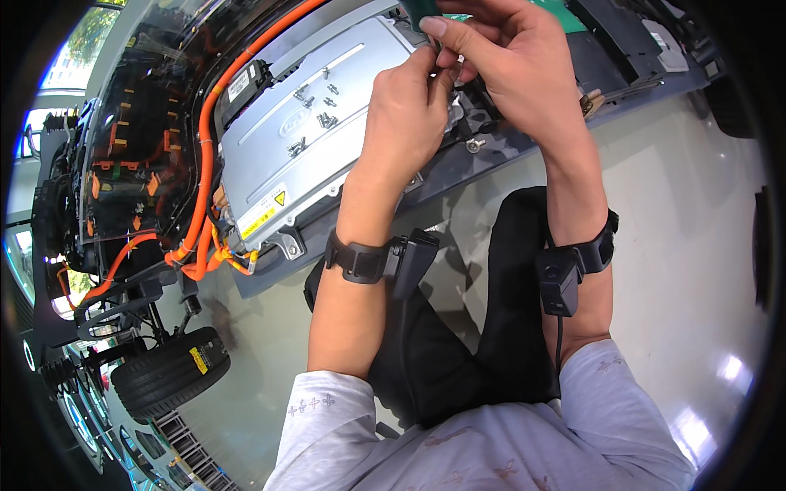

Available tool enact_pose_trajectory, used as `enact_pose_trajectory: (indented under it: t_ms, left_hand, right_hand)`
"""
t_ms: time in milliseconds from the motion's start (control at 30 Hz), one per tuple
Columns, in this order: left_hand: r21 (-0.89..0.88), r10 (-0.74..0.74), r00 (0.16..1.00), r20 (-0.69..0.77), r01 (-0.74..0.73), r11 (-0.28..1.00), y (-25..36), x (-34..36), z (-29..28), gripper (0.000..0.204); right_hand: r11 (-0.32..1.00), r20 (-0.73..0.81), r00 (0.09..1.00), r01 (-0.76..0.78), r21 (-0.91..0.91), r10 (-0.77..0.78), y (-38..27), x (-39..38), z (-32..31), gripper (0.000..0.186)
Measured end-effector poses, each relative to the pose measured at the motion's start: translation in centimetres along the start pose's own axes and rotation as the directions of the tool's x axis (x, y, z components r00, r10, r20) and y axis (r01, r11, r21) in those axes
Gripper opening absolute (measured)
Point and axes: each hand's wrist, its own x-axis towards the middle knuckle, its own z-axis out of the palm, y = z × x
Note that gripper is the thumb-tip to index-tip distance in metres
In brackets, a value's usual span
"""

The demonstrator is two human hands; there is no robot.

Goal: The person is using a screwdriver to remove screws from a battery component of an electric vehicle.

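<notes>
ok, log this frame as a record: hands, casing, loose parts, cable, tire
left hand: fingers curled, close to the other hand's; grip unclear
right hand: thumb at a dark green object, cut off by top edge
casing: silver, yellow warning label
loose parts: small metal fasteners, scattered on casing
cable: orange, thick, left of casing
tire: black, lower left

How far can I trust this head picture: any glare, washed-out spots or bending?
Head view, lower right: glare whitens patches of the pale floor; head view, upper left: the window is washed out; head view, rim: fisheye bending and black corners; head view, top: the edge crops the right hand; head view, centre-left: the silver case shows clearly.
</notes>
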Motion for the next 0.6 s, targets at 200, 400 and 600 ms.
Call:
enact_pose_trajectory:
  t_ms: [200,400,600]
  left_hand:
    - [0.034,0.017,1.0,-0.021,-0.016,0.999,0.4,-0.3,0.1,0.017]
    - [0.049,0.028,1.0,0.01,-0.028,0.998,0.3,0.0,0.0,0.017]
    - [0.04,0.069,0.996,-0.061,-0.066,0.997,0.3,-0.2,0.5,0.007]
  right_hand:
    - [0.96,0.066,0.982,0.189,-0.206,-0.179,-0.1,-0.2,-0.1,0.034]
    - [0.974,0.033,0.991,0.136,-0.183,-0.133,-0.4,-0.3,-0.5,0.032]
    - [0.994,0.082,0.995,-0.043,-0.099,0.051,-0.1,-0.1,-0.4,0.03]
